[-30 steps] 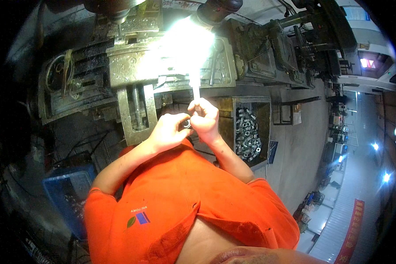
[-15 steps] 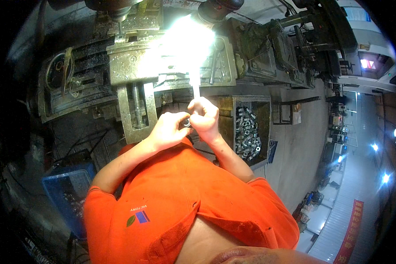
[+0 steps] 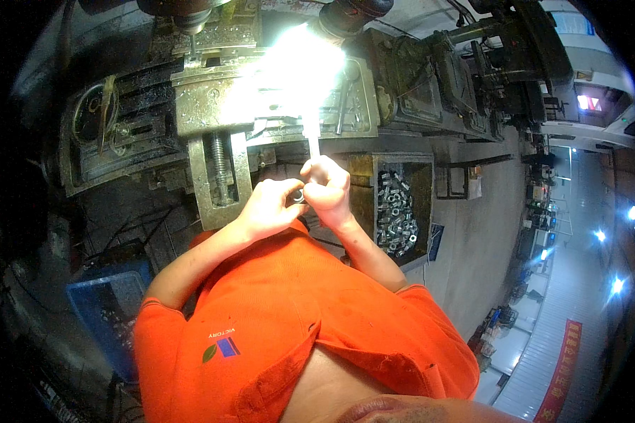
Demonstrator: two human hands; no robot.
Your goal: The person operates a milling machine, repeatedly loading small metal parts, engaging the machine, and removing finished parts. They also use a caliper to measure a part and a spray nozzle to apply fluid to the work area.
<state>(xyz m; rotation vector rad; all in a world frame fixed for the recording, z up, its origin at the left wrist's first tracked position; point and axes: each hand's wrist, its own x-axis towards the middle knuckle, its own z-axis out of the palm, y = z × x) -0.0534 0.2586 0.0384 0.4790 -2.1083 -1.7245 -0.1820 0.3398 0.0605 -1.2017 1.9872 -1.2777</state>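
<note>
Close together in front of my body, both hands are closed at the machine's near edge. My left hand (image 3: 269, 207) pinches a small round metal part (image 3: 298, 196) with a hole in it, beside the right hand's fingers. My right hand (image 3: 327, 190) is wrapped round a pale, straight metal bar-shaped tool (image 3: 314, 146), its thumb lying along it. The tool's far end runs up into the lamp's glare, so its exact kind cannot be made out. The right fingers hide its lower end.
A bright lamp (image 3: 303, 60) glares over the metal machine table (image 3: 363, 116). A vise-like block (image 3: 212, 106) with a threaded screw (image 3: 221, 173) stands left of it. Right of my hands, a bin (image 3: 428, 211) holds many metal nut-like pieces (image 3: 396, 211). A blue tub (image 3: 102, 310) stands lower left.
Almost nothing differs. Both hands keep the same hold and place, with the small part and the tool still in them.
</note>
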